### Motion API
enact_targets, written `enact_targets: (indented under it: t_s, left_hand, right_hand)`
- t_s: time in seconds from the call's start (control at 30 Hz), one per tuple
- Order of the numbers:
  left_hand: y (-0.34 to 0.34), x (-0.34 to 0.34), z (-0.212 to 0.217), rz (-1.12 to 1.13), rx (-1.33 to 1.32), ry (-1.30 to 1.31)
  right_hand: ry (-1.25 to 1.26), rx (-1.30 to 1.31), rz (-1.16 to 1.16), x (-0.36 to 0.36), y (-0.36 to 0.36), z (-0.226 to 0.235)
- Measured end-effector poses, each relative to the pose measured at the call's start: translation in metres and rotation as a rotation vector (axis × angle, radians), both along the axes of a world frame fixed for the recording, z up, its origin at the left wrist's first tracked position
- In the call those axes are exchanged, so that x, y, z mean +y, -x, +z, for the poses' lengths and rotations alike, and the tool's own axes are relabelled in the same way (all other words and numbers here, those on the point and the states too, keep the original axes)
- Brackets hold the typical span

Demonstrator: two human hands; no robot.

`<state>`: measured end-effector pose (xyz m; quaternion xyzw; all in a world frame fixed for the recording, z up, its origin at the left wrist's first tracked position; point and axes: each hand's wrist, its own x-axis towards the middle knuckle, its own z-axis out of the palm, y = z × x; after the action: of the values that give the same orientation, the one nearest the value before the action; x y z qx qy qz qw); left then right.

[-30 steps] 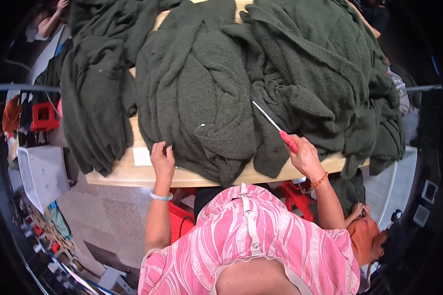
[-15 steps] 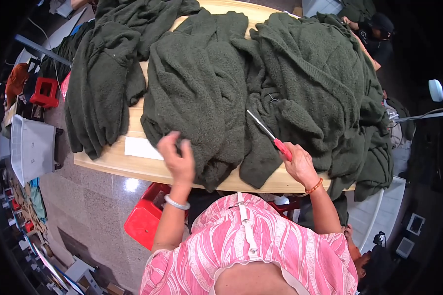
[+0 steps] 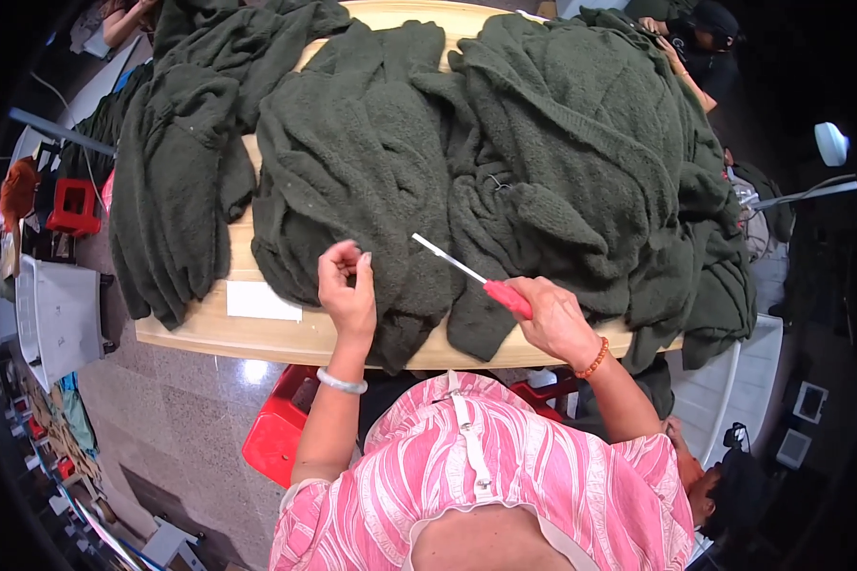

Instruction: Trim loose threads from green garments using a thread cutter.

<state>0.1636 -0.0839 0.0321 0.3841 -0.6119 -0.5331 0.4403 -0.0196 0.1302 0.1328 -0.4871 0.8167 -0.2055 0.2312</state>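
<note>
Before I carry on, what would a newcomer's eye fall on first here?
Probably the dark green knits, heaped across most of the wooden table. Next, likely the red-handled tool in the right hand, its thin metal end pointing forward and left over the knits. The white card also stands out, on bare wood near the table's front edge, left of the left hand.
</note>
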Motion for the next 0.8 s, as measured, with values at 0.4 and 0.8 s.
enact_targets:
  t_s: [0.4, 0.8]
  left_hand:
    - [0.0, -0.017, -0.025, 0.01, -0.12, -0.277]
    - [-0.005, -0.01, -0.032, -0.127, 0.264, -0.426]
  right_hand:
    - [-0.052, -0.053, 0.092, -0.001, -0.015, -0.003]
    - [-0.084, -0.023, 0.111, 0.0, -0.019, 0.008]
